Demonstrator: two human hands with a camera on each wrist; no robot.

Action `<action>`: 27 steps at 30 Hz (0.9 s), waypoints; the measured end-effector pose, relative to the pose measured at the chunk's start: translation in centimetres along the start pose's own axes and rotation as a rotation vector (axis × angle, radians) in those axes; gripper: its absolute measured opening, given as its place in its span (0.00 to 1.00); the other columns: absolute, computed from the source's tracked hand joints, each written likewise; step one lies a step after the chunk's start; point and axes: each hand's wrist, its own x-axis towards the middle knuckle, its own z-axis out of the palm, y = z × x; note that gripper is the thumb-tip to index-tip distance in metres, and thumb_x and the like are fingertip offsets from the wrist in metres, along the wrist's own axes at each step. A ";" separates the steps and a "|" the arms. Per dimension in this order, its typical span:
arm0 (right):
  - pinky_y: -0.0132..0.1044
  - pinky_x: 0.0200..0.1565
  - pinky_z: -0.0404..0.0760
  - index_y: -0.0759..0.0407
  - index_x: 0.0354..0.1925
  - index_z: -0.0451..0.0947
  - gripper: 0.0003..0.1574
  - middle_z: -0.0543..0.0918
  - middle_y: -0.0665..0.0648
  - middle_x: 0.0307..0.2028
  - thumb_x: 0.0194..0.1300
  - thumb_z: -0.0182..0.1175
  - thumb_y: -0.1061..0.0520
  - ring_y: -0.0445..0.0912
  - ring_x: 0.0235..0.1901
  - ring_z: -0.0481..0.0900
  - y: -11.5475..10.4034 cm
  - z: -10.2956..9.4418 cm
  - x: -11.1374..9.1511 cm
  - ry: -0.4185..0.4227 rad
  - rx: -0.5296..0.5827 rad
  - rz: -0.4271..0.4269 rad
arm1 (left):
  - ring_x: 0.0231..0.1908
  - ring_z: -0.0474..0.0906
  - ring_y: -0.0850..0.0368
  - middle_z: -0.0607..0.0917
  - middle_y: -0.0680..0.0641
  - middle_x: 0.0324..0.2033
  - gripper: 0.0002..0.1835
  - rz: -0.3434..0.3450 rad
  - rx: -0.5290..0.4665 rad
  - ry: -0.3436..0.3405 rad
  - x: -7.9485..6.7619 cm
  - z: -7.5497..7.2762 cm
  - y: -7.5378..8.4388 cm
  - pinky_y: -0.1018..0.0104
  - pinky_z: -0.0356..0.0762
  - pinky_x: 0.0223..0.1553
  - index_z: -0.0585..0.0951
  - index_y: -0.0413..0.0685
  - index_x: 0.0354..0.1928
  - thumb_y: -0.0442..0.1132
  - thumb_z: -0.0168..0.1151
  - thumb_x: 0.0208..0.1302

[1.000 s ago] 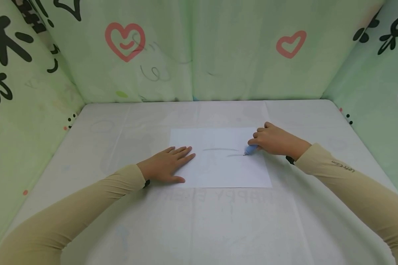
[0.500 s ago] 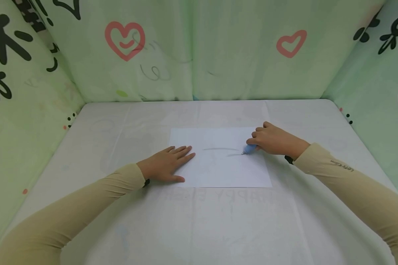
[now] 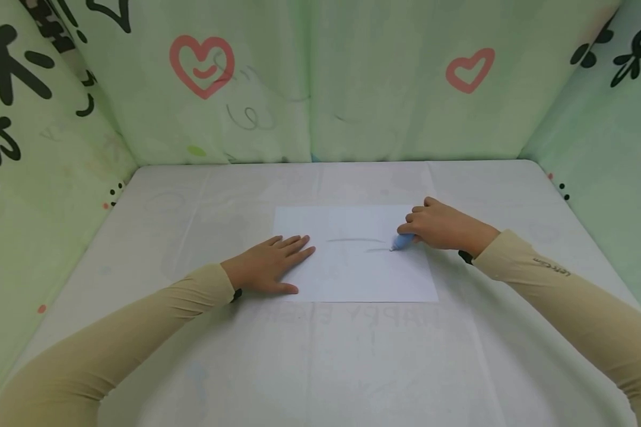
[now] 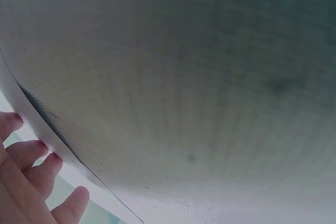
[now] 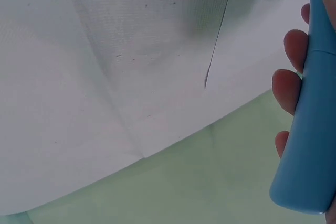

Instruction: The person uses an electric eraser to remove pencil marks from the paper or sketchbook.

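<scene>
A sheet of white paper [image 3: 352,279] lies on the table, with two faint grey strokes near its middle. My left hand [image 3: 269,265] rests on the sheet's left edge, fingers spread. Its fingertips [image 4: 47,169] also show in the left wrist view, pressed on the paper. Over the right side of the paper, my right hand [image 3: 446,226] grips a thick blue pen [image 3: 403,241] whose narrow tip points down-left at the end of the lower stroke. Seen from the right wrist, the smooth blue pen [image 5: 312,114] has a seam round it, and fingers curl around its barrel.
A white cloth with creases and faint printed letters covers the table [image 3: 320,367]. Green curtains [image 3: 374,89] with red hearts and black marks stand behind and on both sides. Dark bands [image 3: 466,257] show at the wrists, under beige sleeves [image 3: 555,290].
The pen tip has shifted slightly left, then a little down, around the end of the lower stroke. My left hand has stayed still on the paper.
</scene>
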 end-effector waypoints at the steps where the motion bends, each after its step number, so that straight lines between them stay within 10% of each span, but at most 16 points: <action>1: 0.36 0.30 0.60 0.51 0.31 0.76 0.15 0.75 0.50 0.22 0.46 0.72 0.57 0.46 0.25 0.71 0.0 0.0 0.0 0.000 -0.004 -0.001 | 0.74 0.45 0.46 0.47 0.43 0.74 0.46 -0.002 0.001 -0.002 0.0 0.0 0.0 0.46 0.48 0.71 0.46 0.50 0.74 0.66 0.48 0.63; 27: 0.36 0.30 0.59 0.51 0.30 0.76 0.14 0.75 0.50 0.21 0.46 0.72 0.56 0.45 0.25 0.71 -0.1 0.0 0.2 -0.022 0.011 0.016 | 0.74 0.45 0.46 0.48 0.42 0.74 0.46 -0.002 -0.006 -0.002 -0.1 -0.2 0.2 0.46 0.47 0.71 0.46 0.49 0.74 0.65 0.50 0.63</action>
